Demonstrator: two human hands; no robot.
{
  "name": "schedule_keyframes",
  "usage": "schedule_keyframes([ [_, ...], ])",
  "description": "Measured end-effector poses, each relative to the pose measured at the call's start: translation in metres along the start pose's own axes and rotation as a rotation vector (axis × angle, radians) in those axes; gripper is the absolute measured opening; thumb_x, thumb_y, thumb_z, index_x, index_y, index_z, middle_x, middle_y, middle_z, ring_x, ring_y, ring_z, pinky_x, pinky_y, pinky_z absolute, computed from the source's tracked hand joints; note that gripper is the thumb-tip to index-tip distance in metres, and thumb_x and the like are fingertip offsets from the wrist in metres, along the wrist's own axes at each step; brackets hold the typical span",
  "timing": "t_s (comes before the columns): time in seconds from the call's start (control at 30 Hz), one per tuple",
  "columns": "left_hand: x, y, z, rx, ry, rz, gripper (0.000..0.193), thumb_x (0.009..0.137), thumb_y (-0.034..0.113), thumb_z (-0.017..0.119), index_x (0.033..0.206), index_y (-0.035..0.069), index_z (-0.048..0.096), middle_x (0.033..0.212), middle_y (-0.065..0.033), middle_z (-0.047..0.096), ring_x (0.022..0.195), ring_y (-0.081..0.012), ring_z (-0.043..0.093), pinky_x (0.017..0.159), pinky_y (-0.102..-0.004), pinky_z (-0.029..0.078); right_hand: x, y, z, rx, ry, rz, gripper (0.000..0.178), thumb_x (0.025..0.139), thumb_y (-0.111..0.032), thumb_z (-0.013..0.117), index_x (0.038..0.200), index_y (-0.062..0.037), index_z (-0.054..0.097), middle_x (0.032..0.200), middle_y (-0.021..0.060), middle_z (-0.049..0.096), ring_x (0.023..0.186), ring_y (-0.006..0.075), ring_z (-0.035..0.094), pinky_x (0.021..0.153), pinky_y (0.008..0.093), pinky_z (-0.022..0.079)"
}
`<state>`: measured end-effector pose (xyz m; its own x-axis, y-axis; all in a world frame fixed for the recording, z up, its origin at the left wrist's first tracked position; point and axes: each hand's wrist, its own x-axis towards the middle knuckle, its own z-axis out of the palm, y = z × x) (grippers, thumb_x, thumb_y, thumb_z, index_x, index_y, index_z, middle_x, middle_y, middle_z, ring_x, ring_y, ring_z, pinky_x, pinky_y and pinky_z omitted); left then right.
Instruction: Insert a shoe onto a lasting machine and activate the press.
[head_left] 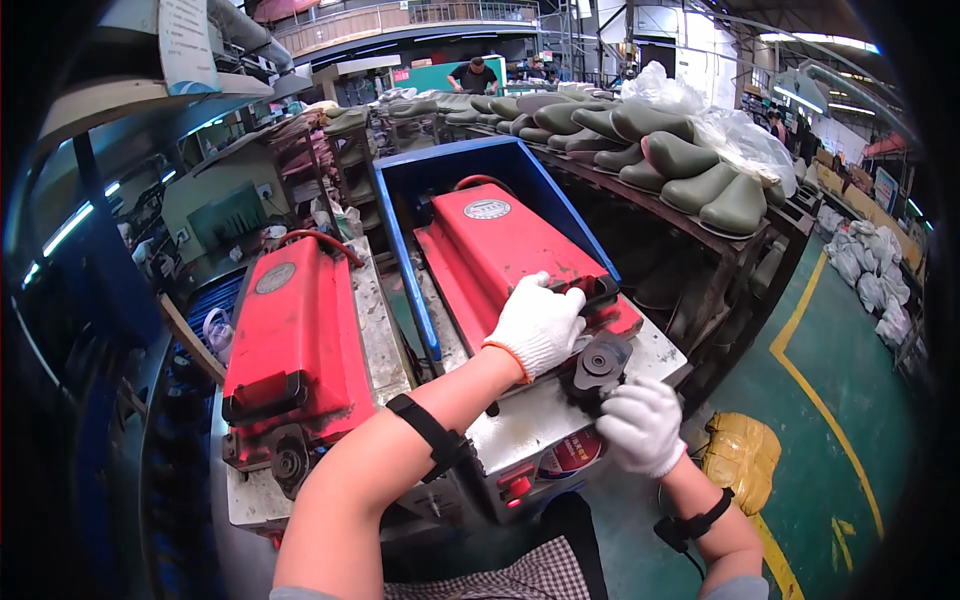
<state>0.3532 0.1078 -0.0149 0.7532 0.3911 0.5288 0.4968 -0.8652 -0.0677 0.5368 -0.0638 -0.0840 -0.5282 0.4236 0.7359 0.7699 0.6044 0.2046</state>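
My left hand (pixel 537 322), in a white knit glove with an orange cuff, is closed on the black handle (pixel 602 290) at the near end of a red machine cover (pixel 510 240). The glove hides part of that handle. In front of the cover, a black latch with a round knob (pixel 602 360) sits above the pale metal bench edge. My right hand (pixel 643 428), also white-gloved, has its fingers curled against the latch's lower end. The fingertips are partly hidden there. The cover lies down on its base inside a blue surround (pixel 415 290).
To the left stands a second red cover (pixel 290 330) with its own handle and latch. Green rubber boots (pixel 735 205) crowd a rack at the right, under clear plastic. A yellow sack (pixel 742 460) lies on the green floor. A co-worker (pixel 473 77) stands far behind.
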Motion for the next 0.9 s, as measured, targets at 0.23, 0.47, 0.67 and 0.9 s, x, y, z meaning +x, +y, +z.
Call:
schedule_keyframes([
  [0.23, -0.005, 0.003, 0.004, -0.036, 0.068, -0.009, 0.017, 0.093, 0.022, 0.066, 0.095, 0.005, 0.064, 0.073, -0.0171, 0.07, 0.076, -0.0377, 0.071, 0.101, -0.0469, 0.046, -0.001, 0.056, 0.006, -0.123, 0.218, 0.746, 0.031, 0.095, -0.015, 0.064, 0.124, -0.0061, 0.068, 0.114, 0.0169, 0.069, 0.111, 0.0381, 0.064, 0.098, 0.0476, 0.05],
  [0.47, -0.031, 0.021, -0.022, -0.16, 0.036, -0.052, 0.043, 0.089, 0.025, 0.068, 0.125, 0.002, 0.062, 0.119, -0.0252, 0.067, 0.117, -0.0411, 0.065, 0.115, -0.051, 0.042, 0.09, 0.048, 0.05, 0.044, 0.129, 0.448, 0.033, 0.092, -0.023, 0.071, 0.122, -0.0106, 0.073, 0.12, 0.0136, 0.072, 0.12, 0.0347, 0.065, 0.107, 0.0463, 0.047],
  [0.67, -0.149, -0.007, -0.128, -0.224, -0.045, -0.038, 0.057, 0.088, 0.034, 0.071, 0.137, 0.004, 0.063, 0.14, -0.0202, 0.063, 0.131, -0.0393, 0.058, 0.114, -0.0497, 0.044, 0.085, 0.055, 0.053, 0.123, 0.097, 0.459, 0.02, 0.093, -0.016, 0.065, 0.11, -0.0107, 0.074, 0.114, 0.0118, 0.071, 0.121, 0.0361, 0.061, 0.105, 0.0469, 0.045],
  [0.9, -0.294, -0.058, -0.218, 0.143, 0.023, -0.518, 0.033, 0.089, 0.033, 0.075, 0.107, 0.005, 0.072, 0.103, -0.0187, 0.073, 0.096, -0.0399, 0.07, 0.086, -0.0489, 0.056, 0.085, 0.06, 0.062, 0.071, 0.158, 0.449, 0.023, 0.084, -0.009, 0.06, 0.103, -0.0112, 0.074, 0.109, 0.0114, 0.071, 0.115, 0.0359, 0.064, 0.101, 0.0477, 0.049],
])
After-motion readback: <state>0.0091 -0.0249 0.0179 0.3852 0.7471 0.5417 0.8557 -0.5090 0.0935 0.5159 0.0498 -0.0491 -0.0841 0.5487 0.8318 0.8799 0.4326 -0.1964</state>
